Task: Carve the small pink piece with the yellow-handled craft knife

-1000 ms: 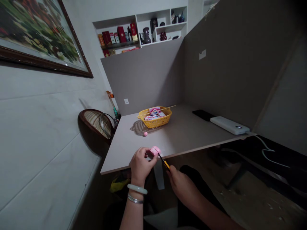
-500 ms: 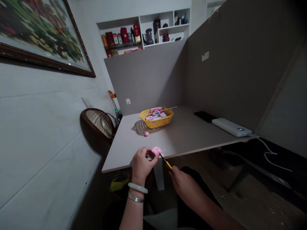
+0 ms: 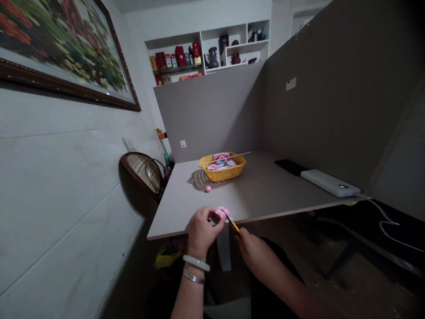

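My left hand (image 3: 201,229) is closed around a small pink lump (image 3: 222,212) at the near edge of the grey table (image 3: 265,190). My right hand (image 3: 254,252), just below the table edge, grips a thin tool with a yellow handle and dark blade (image 3: 232,223). The blade's tip touches the pink lump. A bracelet and a bangle sit on my left wrist.
A yellow basket (image 3: 224,168) with small packets and a thin stick stands mid-table, with a small pink ball (image 3: 208,188) in front of it. A white power bank (image 3: 330,183) and a dark phone (image 3: 290,166) lie at the right. Partition walls close the back and right. A round fan (image 3: 146,175) sits at the left.
The view has shifted slightly, so everything sits a little to the right and lower. Both hands keep the same grip on the pink lump and the tool.
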`<state>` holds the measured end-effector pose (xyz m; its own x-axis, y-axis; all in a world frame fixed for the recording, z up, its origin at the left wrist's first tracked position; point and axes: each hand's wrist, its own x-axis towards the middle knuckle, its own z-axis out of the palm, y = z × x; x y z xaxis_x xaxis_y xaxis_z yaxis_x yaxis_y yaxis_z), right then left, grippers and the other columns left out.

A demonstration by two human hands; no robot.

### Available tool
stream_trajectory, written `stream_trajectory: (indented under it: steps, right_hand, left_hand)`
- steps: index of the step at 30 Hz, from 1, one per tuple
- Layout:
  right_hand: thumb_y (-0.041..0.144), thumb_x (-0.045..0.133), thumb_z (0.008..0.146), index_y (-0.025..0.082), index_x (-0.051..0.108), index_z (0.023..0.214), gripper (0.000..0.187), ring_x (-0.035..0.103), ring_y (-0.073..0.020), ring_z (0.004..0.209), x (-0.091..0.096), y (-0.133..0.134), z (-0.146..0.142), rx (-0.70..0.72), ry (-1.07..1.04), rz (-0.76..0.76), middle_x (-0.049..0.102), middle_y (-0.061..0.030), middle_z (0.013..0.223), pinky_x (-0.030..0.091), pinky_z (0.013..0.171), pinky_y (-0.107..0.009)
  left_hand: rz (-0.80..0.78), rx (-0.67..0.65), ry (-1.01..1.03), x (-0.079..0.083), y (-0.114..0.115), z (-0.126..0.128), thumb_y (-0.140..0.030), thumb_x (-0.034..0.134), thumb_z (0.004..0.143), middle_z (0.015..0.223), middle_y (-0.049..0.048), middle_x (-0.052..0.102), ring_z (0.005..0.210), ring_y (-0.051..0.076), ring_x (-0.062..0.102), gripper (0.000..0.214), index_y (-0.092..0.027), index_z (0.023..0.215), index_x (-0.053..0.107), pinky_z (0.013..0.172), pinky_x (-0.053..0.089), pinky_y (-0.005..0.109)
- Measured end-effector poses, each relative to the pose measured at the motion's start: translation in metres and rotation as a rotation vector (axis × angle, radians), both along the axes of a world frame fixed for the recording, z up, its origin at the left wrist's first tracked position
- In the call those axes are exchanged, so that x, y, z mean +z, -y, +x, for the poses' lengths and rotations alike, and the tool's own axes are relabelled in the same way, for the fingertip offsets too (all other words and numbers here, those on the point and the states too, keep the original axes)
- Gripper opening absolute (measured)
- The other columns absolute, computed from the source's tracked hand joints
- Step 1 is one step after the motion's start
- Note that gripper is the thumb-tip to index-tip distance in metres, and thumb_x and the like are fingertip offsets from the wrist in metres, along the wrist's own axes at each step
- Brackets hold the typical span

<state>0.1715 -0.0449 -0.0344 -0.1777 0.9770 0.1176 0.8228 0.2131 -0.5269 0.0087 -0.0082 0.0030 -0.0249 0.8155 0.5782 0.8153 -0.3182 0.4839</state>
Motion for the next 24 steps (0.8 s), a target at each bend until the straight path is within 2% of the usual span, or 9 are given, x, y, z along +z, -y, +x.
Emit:
stream_trajectory:
  steps: [3,9,16,21,24]
  right_hand:
    - [0.021,0.03,0.097,0.019,0.048,0.09,0.02,0.066,-0.0175,0.074,0.01,-0.005,-0.004,0.005,0.034,-0.015,0.068,-0.0088,0.082,0.023,0.053,-0.025]
    - [0.022,0.03,0.098,0.019,0.047,0.087,0.02,0.066,-0.0173,0.069,-0.009,0.009,0.003,-0.016,-0.008,-0.045,0.068,-0.0063,0.076,0.023,0.052,-0.025]
    - [0.022,0.032,0.096,0.019,0.048,0.088,0.019,0.066,-0.0178,0.072,0.012,-0.002,-0.001,0.008,0.033,-0.033,0.068,-0.0082,0.081,0.023,0.053,-0.026]
    - [0.022,0.03,0.097,0.019,0.047,0.086,0.021,0.066,-0.0175,0.069,-0.003,0.008,0.005,0.005,-0.008,-0.046,0.068,-0.0067,0.077,0.023,0.053,-0.026]
    - [0.022,0.03,0.097,0.019,0.047,0.085,0.021,0.066,-0.0179,0.072,0.003,0.008,0.004,0.004,0.008,-0.034,0.068,-0.0075,0.079,0.024,0.054,-0.026]
  left_hand:
    - [0.002,0.031,0.007,0.001,0.0,0.001,-0.041,0.062,0.076,0.076,-0.0008,0.063,0.069,0.014,0.057,0.019,-0.022,0.082,0.062,0.064,0.041,0.024]
    - [-0.02,0.011,-0.004,0.001,0.001,0.002,-0.04,0.062,0.076,0.077,-0.0001,0.063,0.07,0.014,0.057,0.019,-0.022,0.083,0.062,0.065,0.041,0.024]
    - [-0.001,0.018,-0.024,0.0,0.0,0.0,-0.039,0.063,0.075,0.077,-0.0009,0.062,0.069,0.014,0.056,0.018,-0.023,0.083,0.061,0.065,0.041,0.024]
    - [-0.017,0.013,-0.012,0.001,0.001,0.001,-0.04,0.063,0.075,0.077,-0.0015,0.062,0.07,0.014,0.057,0.019,-0.023,0.084,0.06,0.065,0.041,0.024]
    - [-0.018,0.002,-0.014,0.003,0.001,0.001,-0.039,0.063,0.075,0.077,-0.0009,0.062,0.07,0.014,0.056,0.018,-0.023,0.082,0.06,0.064,0.041,0.024]
